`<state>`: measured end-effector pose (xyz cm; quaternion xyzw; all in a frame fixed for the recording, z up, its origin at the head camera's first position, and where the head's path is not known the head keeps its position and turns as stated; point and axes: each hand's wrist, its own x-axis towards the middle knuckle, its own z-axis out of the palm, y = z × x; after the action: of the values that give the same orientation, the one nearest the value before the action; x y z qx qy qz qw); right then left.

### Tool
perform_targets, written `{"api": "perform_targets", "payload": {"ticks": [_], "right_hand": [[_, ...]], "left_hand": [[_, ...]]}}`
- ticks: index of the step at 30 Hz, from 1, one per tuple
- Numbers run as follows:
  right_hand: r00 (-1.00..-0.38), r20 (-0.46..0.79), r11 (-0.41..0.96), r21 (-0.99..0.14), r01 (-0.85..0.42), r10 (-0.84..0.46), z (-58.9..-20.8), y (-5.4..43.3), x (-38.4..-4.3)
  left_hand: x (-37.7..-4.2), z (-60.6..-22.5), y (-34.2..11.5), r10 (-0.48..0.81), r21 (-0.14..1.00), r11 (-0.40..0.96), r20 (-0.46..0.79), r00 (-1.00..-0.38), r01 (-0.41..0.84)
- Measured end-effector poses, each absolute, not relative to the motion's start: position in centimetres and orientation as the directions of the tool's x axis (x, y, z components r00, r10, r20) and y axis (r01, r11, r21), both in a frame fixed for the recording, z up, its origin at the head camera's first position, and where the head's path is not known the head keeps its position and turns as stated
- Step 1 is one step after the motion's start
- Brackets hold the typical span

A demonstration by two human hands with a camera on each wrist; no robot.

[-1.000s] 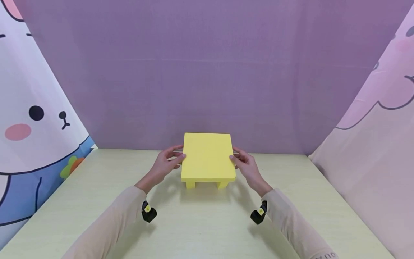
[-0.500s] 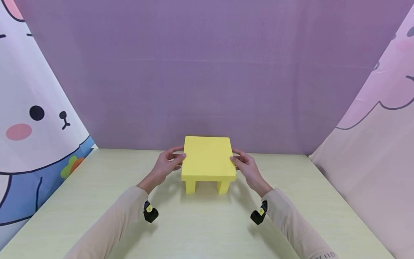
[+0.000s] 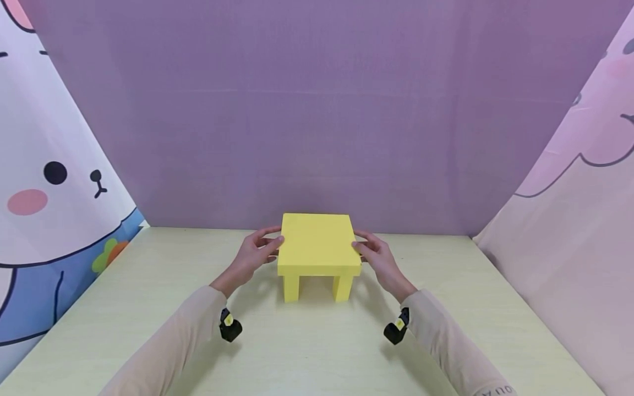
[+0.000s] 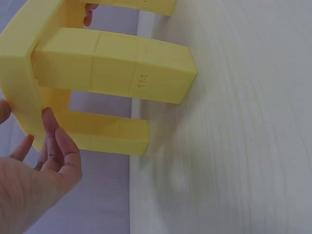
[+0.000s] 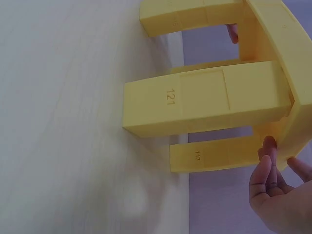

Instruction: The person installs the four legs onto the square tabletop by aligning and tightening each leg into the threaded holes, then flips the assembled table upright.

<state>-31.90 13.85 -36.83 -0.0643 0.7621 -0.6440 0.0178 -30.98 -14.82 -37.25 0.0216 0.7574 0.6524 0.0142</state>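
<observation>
A yellow stool [image 3: 318, 240] with a square seat and block legs is held between my two hands at the back of the table. My left hand [image 3: 252, 254] grips the seat's left edge, thumb on top and fingers underneath. On the opposite edge my right hand [image 3: 378, 258] holds the seat the same way. The left wrist view shows a leg [image 4: 117, 63] with its foot close over the table surface. Moulded digits mark the near leg [image 5: 204, 100] in the right wrist view. The head view hides the back legs behind the seat.
The pale wooden table [image 3: 317, 352] runs back to a purple cloth wall [image 3: 317, 110]. A cartoon-printed cloth [image 3: 74, 231] hangs at the left, and a pink and cream one [image 3: 584, 231] at the right. Black wrist cameras [image 3: 230, 327] hang below both sleeves.
The stool has tilted: the seat's far edge has come down in the head view and more of the front legs shows. Both hands have kept their hold and barely moved.
</observation>
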Motion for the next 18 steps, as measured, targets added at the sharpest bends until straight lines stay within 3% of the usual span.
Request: {"api": "perform_targets", "payload": {"ticks": [10,18], "right_hand": [[-0.992,0.038,0.177,-0.982,-0.059,-0.117,-36.89,13.82,-31.89],[-0.986,0.103,0.12,-0.986,-0.119,-0.132,-37.09,13.91,-31.58]], "left_hand": [[-30.96,-37.41,-15.08,0.072,0.992,0.13,-0.005,-0.997,0.004],[-30.92,-37.5,-15.27,0.093,0.995,0.098,0.006,-0.996,0.015]]}}
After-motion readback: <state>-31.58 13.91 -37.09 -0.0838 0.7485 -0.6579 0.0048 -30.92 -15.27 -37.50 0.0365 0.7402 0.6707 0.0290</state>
